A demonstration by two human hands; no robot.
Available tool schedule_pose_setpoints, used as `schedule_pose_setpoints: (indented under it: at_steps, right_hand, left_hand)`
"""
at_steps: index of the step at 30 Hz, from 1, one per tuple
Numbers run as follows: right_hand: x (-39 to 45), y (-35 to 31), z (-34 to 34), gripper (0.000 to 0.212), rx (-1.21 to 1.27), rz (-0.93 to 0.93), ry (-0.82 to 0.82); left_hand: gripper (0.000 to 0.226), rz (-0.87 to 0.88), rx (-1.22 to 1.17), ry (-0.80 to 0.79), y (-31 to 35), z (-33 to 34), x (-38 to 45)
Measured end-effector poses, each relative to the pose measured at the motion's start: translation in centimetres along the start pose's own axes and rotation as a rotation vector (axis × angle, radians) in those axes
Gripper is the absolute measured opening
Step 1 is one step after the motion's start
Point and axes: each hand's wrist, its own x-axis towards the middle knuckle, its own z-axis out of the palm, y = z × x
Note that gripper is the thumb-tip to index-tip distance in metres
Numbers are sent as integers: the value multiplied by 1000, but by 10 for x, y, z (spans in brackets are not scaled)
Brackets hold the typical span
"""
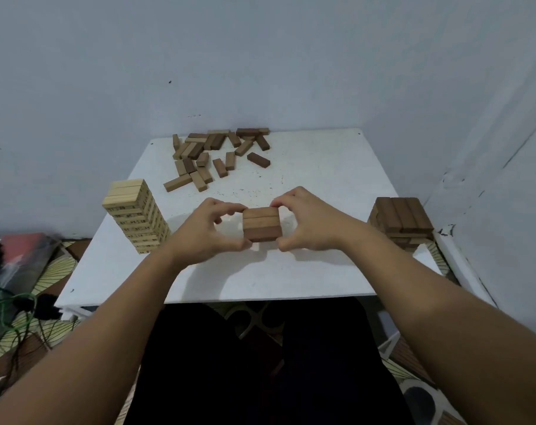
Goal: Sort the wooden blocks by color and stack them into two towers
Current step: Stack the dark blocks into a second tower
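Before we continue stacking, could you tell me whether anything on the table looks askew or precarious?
Yes: the dark brown block tower sits at the white table's right edge, its lower layers looking uneven and partly overhanging. The pale numbered block tower looks straight.

Numbers on the light tower (136,216) too small to read, dark tower (400,222) base hidden behind right forearm

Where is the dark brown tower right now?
In the head view, the dark brown tower stands at the white table's right edge, right of the right hand, near the wall.
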Motion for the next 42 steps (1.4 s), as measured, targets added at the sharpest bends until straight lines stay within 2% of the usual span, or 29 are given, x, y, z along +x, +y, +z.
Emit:
schedule_pose_setpoints:
  at_steps: [4,7,12,16,19,30,42]
  right_hand:
    - [-18,-12,-40,76,-82,-63,140]
    - [-39,-6,-69,73,-113,-45,200]
    - [-81,34,-103,72,-94,90,225]
    - [-115,68,-120,72,-11,187,235]
    - [-133,89,-125,72,30,239,211]
    - [-144,122,-115,73,116,291,187]
    - [-139,130,-113,72,174,285,120]
  left_hand:
    - [66,87,14,60,38,-17,4]
    - [64,168,26,78,70,-12,11]
    - [64,261,19,37,119,28,29]
    - [65,278,-4,-23,150,67,44]
    - [58,271,-13,-75,166,90,50]
    - [47,222,-8,-140,171,116,59]
    - [69,160,-17,-163,168,123,55]
